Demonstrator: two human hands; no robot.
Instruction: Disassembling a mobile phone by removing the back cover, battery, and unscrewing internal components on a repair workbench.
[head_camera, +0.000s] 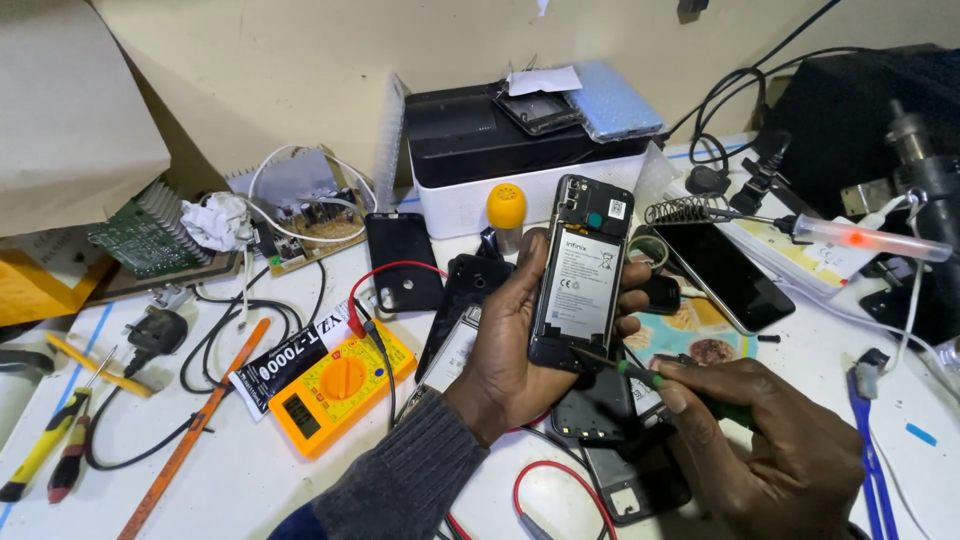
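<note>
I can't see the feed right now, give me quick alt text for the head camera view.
The left hand holds an opened smartphone, back cover off and battery showing, while the right hand puts a green-handled screwdriver to its lower edge. Around them on the white bench lie a yellow multimeter, loose phone parts and cables.

We sit at a white worktop (250, 470), its surface scuffed and edged with thin blue lines. Behind it rises a plain cream wall (330, 60), a little stained and evenly lit. At the far left a sheet of brown cardboard (70, 110) leans over the bench. We see no window, and the floor is hidden from us.
</note>
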